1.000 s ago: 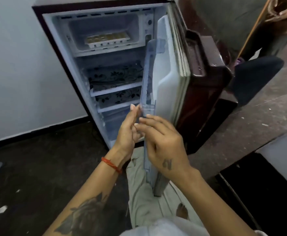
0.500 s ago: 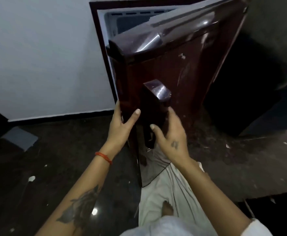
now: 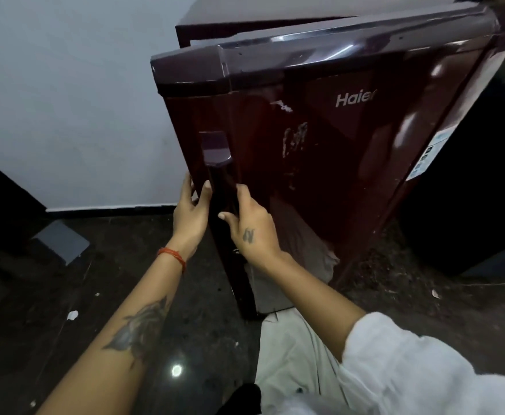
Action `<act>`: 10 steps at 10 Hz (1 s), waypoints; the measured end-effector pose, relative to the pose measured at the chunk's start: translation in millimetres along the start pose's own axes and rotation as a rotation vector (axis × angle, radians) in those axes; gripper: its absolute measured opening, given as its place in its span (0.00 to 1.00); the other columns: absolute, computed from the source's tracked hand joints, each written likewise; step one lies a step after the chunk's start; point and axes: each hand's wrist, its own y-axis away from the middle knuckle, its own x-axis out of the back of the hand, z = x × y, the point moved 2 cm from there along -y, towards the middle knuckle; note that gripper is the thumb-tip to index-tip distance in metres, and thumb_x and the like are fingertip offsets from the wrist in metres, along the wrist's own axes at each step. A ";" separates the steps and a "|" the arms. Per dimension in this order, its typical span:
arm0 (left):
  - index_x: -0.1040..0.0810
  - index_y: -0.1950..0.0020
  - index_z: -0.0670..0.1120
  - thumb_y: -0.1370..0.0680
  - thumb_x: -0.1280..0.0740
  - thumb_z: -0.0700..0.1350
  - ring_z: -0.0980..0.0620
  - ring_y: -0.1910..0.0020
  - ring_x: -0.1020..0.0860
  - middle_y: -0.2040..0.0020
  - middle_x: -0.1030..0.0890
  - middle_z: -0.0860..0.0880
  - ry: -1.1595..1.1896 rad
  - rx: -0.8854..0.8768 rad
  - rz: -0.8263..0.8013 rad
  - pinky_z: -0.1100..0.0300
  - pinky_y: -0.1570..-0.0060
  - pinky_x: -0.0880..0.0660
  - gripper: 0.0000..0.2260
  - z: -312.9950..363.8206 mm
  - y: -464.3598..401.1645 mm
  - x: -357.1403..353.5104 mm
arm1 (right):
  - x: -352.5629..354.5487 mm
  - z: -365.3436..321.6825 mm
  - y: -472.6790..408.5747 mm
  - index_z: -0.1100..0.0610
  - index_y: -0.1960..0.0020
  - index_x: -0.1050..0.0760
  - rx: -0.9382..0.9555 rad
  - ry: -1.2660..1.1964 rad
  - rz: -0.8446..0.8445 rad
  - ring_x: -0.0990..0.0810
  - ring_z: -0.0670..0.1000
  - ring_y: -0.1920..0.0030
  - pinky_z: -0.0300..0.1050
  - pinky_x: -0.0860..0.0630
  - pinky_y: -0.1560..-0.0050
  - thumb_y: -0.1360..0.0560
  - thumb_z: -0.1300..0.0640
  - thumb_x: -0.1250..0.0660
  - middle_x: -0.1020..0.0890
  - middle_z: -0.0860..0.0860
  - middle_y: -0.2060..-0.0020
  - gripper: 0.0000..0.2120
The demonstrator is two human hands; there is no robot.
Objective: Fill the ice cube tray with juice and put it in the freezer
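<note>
The dark red fridge door (image 3: 350,163) stands almost shut against the fridge body (image 3: 245,25), and only a narrow gap shows at its left edge. My left hand (image 3: 191,211) holds the door's left edge between thumb and fingers. Beside it, my right hand (image 3: 248,223) grips the dark vertical door handle (image 3: 218,163), thumb on its front and fingers on its right side. The ice cube tray is hidden behind the door.
A pale wall (image 3: 80,100) rises left of the fridge. The dark floor (image 3: 51,310) has small white scraps and a grey flat piece (image 3: 63,241). A black unit (image 3: 469,205) stands to the right. My light trousers (image 3: 290,369) are below.
The door has swung from wide open to nearly shut, hiding the freezer compartment and the tray. Both hands moved from the door's inner edge to its outer edge and handle.
</note>
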 end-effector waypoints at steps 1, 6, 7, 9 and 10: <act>0.40 0.27 0.59 0.21 0.41 0.55 0.52 0.32 0.30 0.28 0.32 0.53 0.034 0.002 -0.020 0.44 0.35 0.30 0.22 0.3 -29.1 -3.0 | -12.3 4.1 -28.0 0.58 0.32 0.39 -0.009 0.028 0.003 0.19 0.58 0.49 0.56 0.21 0.52 0.22 0.55 0.37 0.20 0.57 0.45 0.21; 0.55 0.24 0.58 0.18 0.48 0.52 0.51 0.26 0.40 0.22 0.45 0.53 -0.009 -0.156 -0.222 0.41 0.30 0.37 0.25 -24.7 -114.3 -16.7 | -50.5 16.0 -93.6 0.60 0.32 0.36 -0.154 0.086 0.166 0.19 0.61 0.54 0.56 0.21 0.56 0.23 0.57 0.36 0.19 0.61 0.51 0.22; 0.55 0.23 0.57 0.18 0.47 0.52 0.52 0.25 0.41 0.22 0.46 0.53 -0.006 -0.190 -0.210 0.43 0.29 0.37 0.25 -28.1 -111.9 -16.1 | -53.4 17.3 -83.6 0.58 0.31 0.37 -0.224 0.033 0.143 0.20 0.61 0.50 0.56 0.22 0.52 0.23 0.60 0.37 0.20 0.61 0.47 0.21; 0.49 0.23 0.46 0.19 0.46 0.55 0.44 0.28 0.36 0.24 0.39 0.44 -0.160 0.194 -0.162 0.47 0.30 0.37 0.27 -93.8 -56.3 -25.2 | -73.4 49.7 0.9 0.58 0.35 0.30 -0.539 0.002 0.045 0.21 0.61 0.46 0.50 0.24 0.49 0.21 0.55 0.39 0.18 0.60 0.47 0.16; 0.44 0.24 0.44 0.20 0.42 0.52 0.42 0.30 0.33 0.27 0.34 0.42 -0.372 0.245 -0.410 0.50 0.32 0.36 0.26 -118.9 7.0 -47.0 | -78.7 71.8 73.7 0.58 0.33 0.32 -0.738 -0.022 0.024 0.23 0.61 0.42 0.50 0.26 0.47 0.20 0.53 0.41 0.21 0.62 0.43 0.18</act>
